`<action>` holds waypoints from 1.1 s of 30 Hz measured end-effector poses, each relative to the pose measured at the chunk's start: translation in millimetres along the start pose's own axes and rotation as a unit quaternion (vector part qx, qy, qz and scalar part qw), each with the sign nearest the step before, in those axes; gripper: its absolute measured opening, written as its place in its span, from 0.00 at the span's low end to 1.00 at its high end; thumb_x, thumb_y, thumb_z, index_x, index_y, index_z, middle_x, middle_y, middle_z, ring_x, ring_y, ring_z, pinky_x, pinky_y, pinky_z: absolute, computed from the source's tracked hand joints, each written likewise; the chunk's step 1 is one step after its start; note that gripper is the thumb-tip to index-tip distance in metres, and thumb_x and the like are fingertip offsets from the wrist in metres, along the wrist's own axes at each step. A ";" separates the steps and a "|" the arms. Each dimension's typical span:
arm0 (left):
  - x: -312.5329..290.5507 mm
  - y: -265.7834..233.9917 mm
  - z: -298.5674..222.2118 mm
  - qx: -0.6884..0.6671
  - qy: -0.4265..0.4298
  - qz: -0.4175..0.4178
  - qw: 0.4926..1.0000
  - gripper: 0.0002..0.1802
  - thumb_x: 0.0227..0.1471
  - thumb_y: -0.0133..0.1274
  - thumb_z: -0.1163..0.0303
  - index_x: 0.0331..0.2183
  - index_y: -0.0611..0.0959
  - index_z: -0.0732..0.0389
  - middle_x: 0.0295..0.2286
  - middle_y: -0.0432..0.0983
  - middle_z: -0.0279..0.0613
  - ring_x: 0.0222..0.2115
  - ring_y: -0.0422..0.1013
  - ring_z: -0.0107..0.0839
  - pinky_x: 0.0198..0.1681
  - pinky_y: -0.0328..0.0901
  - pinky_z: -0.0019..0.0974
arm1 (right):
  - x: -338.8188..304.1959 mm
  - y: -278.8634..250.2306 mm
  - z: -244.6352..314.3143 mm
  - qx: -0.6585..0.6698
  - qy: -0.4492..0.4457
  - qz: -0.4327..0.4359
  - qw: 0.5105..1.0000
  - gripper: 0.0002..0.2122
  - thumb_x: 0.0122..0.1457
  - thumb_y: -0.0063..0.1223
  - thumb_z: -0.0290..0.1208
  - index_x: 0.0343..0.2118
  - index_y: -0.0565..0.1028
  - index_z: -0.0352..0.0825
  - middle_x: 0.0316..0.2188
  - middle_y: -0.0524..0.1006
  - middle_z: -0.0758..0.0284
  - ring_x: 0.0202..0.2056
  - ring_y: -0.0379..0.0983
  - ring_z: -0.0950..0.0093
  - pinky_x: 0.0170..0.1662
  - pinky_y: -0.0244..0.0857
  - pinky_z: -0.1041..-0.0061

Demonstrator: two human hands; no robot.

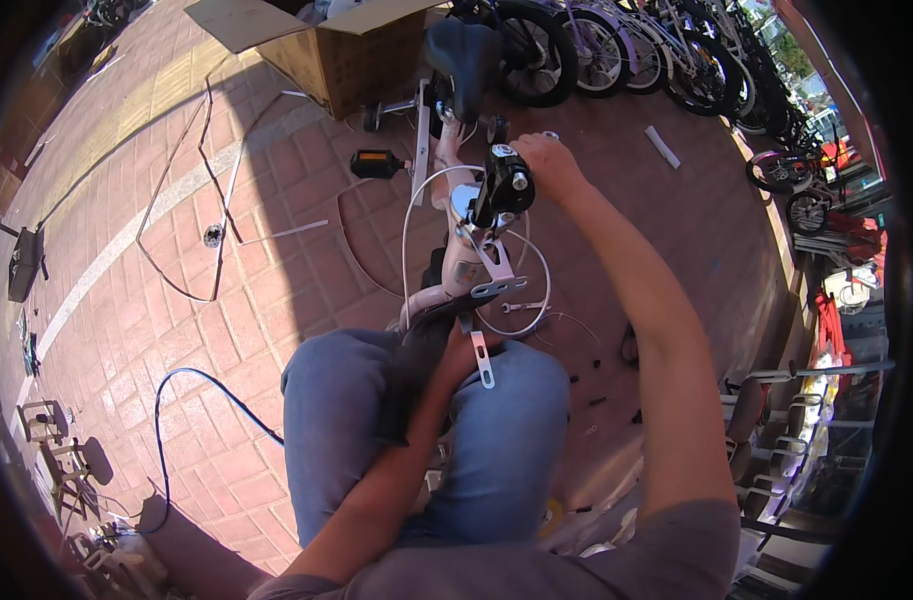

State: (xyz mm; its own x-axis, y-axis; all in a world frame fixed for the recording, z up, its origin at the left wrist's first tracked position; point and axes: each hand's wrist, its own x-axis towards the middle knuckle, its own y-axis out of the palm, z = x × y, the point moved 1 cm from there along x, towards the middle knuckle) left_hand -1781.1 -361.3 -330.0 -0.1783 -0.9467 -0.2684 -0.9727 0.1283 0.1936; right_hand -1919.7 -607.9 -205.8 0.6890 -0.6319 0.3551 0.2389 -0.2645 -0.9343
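A small pink bicycle frame [462,270] stands before me, its black saddle [462,65] at the far end. My right hand [549,165] is closed at the right side of the black handlebar stem [505,190]; its inner fingers are hidden. White cables [409,235] loop around the head tube. Between my knees, a dark blurred part, seemingly the front tyre [412,375], covers some of my left forearm. My left hand [462,355] is by the lower front of the bicycle, beside a slotted white bracket [485,360]. Its fingers are hidden.
An open cardboard box [342,65] stands beyond the saddle. A pedal [377,163] and cut straps [212,200] lie on the brick paving at left. A wrench [522,306] lies right of the frame. Parked bicycles [617,50] line the back. A blue hose [202,373] curves nearby.
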 end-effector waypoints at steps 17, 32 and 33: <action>5.6 3.6 -4.6 -0.100 -0.029 0.043 0.994 0.45 0.32 0.64 0.69 0.52 0.61 0.63 0.44 0.65 0.45 0.47 0.61 0.32 0.48 0.59 0.35 | 47.9 -56.7 -11.5 -0.098 -0.145 -0.189 0.966 0.05 0.46 0.55 0.30 0.22 0.70 0.40 0.23 0.69 0.71 0.36 0.68 0.71 0.41 0.57 0.67; 10.1 5.8 26.4 -0.020 0.025 -0.045 0.998 0.33 0.35 0.61 0.72 0.44 0.63 0.66 0.30 0.70 0.43 0.32 0.70 0.32 0.34 0.66 0.35 | -92.1 -152.8 95.1 -0.222 0.221 0.181 0.932 0.02 0.49 0.45 0.26 0.24 0.69 0.35 0.22 0.74 0.60 0.24 0.74 0.61 0.27 0.66 0.62; 9.5 5.6 22.7 -0.013 -0.003 -0.016 1.000 0.32 0.36 0.60 0.71 0.44 0.64 0.67 0.30 0.70 0.45 0.32 0.70 0.34 0.35 0.66 0.35 | -94.1 -159.8 108.4 -0.217 0.227 0.194 0.929 0.02 0.49 0.45 0.26 0.24 0.69 0.34 0.21 0.74 0.60 0.24 0.74 0.61 0.27 0.66 0.62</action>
State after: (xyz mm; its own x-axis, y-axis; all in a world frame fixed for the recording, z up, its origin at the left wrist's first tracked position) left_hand -1791.6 -362.9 -353.0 -0.1483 -0.9485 -0.2800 -0.9737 0.0905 0.2092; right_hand -1948.5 -427.2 -93.2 0.2827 -0.9572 0.0628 -0.3343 -0.1597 -0.9288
